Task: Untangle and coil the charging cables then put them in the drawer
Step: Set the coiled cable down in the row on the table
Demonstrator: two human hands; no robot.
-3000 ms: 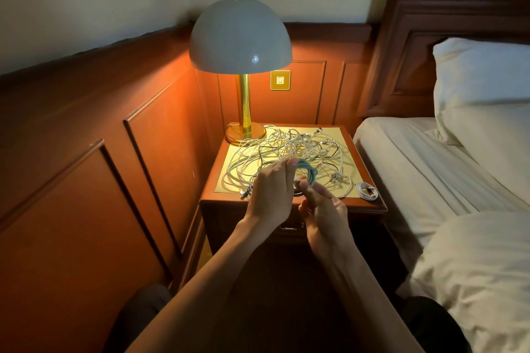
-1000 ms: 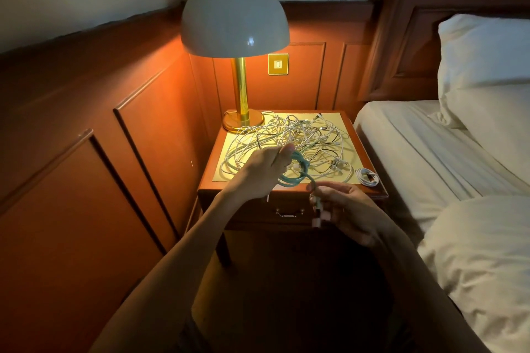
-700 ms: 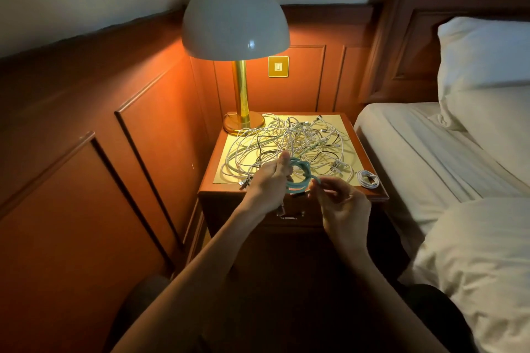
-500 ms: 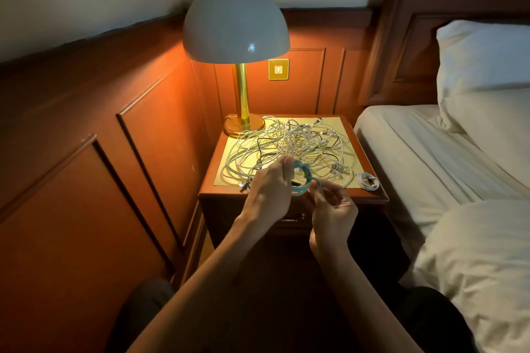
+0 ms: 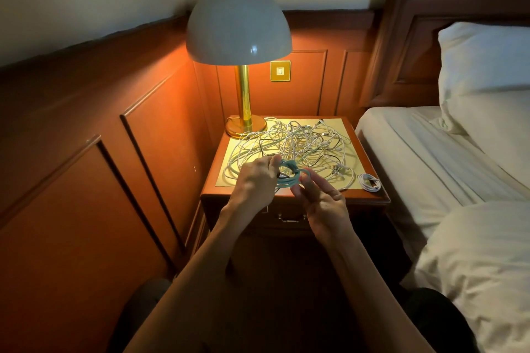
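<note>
Coiling in hand: teal cable (image 5: 289, 178) is clamped by left grip (image 5: 255, 180) at 9 o'clock, pinched by right grip (image 5: 318, 200) at 3 o'clock; tail tuck, then closed drawer (image 5: 288, 219) must be opened.

Dim bedroom corner, lit by a domed table lamp (image 5: 238, 23).
Wood-panelled wall (image 5: 86, 123), nightstand (image 5: 210, 185), headboard (image 5: 415, 37) and white-sheeted bed (image 5: 415, 146) are seen.

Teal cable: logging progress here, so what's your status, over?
Left hand grips the coiled teal cable, right hand pinches it. Drawer shut. White cable tangle on the nightstand.
</note>
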